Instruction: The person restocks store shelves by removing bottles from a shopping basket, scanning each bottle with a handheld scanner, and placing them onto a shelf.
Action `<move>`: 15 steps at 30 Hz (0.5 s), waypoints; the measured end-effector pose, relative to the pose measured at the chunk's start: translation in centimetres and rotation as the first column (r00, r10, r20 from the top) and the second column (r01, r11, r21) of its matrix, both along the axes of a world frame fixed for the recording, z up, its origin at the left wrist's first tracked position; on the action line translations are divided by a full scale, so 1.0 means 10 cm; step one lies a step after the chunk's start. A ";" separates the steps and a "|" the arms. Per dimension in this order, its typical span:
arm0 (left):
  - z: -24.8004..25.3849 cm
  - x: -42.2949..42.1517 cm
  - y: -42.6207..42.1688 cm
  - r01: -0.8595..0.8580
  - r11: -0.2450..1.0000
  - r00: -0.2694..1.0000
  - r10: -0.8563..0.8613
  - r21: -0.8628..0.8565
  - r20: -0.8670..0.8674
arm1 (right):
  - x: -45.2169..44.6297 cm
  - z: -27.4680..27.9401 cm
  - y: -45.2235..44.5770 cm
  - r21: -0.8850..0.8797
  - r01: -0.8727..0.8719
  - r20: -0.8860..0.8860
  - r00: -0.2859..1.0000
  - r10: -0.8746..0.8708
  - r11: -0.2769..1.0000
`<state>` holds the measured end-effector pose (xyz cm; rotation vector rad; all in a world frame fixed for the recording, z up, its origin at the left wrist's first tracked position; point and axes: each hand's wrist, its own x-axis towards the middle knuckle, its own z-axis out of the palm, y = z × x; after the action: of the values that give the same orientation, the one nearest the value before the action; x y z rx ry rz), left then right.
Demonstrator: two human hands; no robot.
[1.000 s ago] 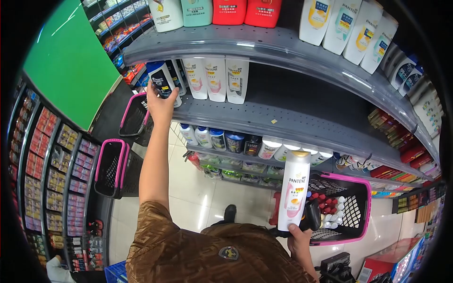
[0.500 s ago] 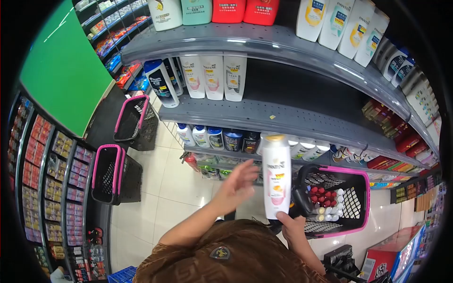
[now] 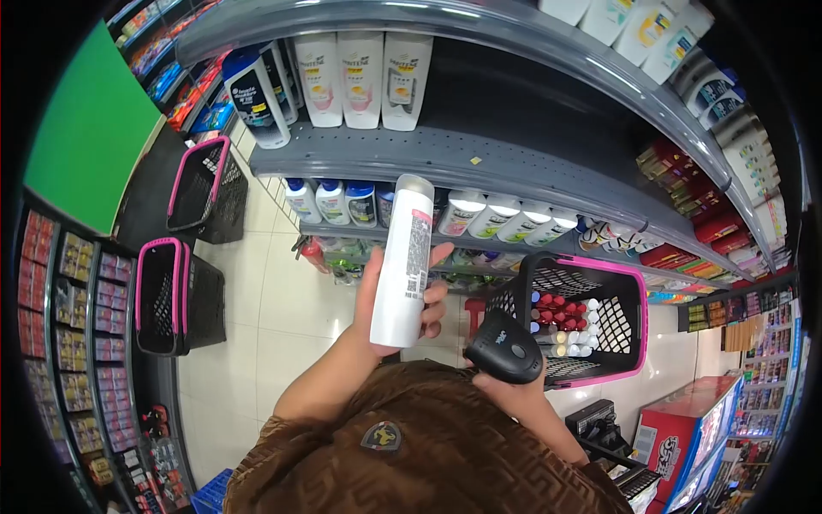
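Note:
A white shampoo bottle point(image 3: 396, 287) stands nearly upright, slightly tilted, in my left hand point(image 3: 366, 304), whose fingers wrap round it from behind. Its back label with small print and a barcode faces me, and the cap is at the top. My right hand point(image 3: 512, 396) grips a black handheld barcode scanner point(image 3: 503, 349) to the right of the bottle. The scanner's handle and most of the right fingers are hidden. Above the bottle, several white Pantene bottles point(image 3: 360, 81) stand on the shelf point(image 3: 368, 154), beside a dark-labelled shampoo bottle point(image 3: 255, 98).
A black basket with a pink rim point(image 3: 640, 325) stands at right, holding several red- and white-capped bottles point(image 3: 561, 313). More pink-handled baskets point(image 3: 181, 295) stand at left. Several bottles line the lower shelf point(image 3: 505, 221). A red box-like unit point(image 3: 672, 437) is at lower right.
The bottle has passed from my right hand into my left and turned from front to back label. The scanner in my right hand now shows fully. The view has shifted.

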<state>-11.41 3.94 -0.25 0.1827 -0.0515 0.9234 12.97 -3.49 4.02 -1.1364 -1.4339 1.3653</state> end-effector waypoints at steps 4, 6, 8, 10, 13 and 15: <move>-0.04 0.00 0.01 0.022 0.999 0.997 -0.018 -0.041 0.081 | 0.03 0.17 -0.01 0.138 -0.098 0.209 0.976 0.068 0.986; -0.03 0.02 0.00 0.048 0.998 0.993 -0.045 -0.027 0.106 | 0.02 0.23 0.03 0.189 -0.133 0.271 0.959 0.078 0.973; 0.00 0.03 -0.02 0.071 0.997 0.990 -0.068 -0.019 0.126 | 0.00 0.27 0.05 0.231 -0.173 0.328 0.940 0.091 0.957; 0.02 0.05 -0.05 0.117 0.993 0.988 -0.118 0.017 0.104 | -0.04 0.30 0.05 0.227 -0.162 0.293 0.952 0.091 0.960; 0.03 0.10 -0.12 0.087 0.989 0.995 -0.091 0.116 0.027 | -0.07 0.33 0.08 0.224 -0.170 0.327 0.941 0.090 0.960; 0.01 0.13 -0.15 0.038 0.988 0.996 -0.025 0.149 -0.086 | -0.05 0.21 0.12 0.264 -0.248 0.387 0.913 0.133 0.932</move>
<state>-10.11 2.42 -0.13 0.3595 -0.0461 0.8796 12.52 -2.33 6.11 -1.0972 -1.9971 1.0384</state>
